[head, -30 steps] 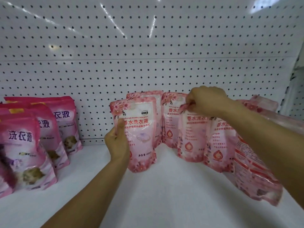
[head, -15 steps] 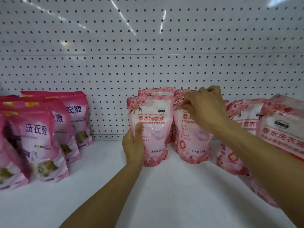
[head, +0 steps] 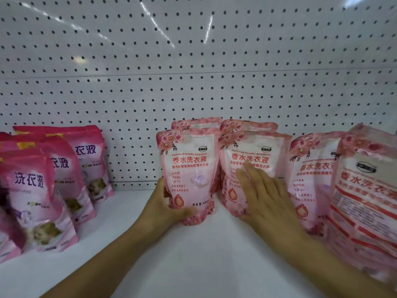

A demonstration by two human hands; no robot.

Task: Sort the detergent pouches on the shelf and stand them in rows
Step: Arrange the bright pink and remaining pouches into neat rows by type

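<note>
White pegboard behind shelf. Left hand gripping front pale pouch upright near pegboard; right hand flat, fingers straight, pressing neighbouring pouch. Two short rows standing; right-side pouches leaning, unsorted.

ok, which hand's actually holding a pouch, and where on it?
Left hand grips the front light pink pouch by its lower left edge. Right hand lies flat on the neighbouring pouch, holding nothing.

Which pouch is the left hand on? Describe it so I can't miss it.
On the white shelf, pale pink pouches stand mid-shelf against the pegboard. The left hand grips the front pouch of the leftmost pale row; its whole label shows, while the right hand covers its neighbour.
</note>
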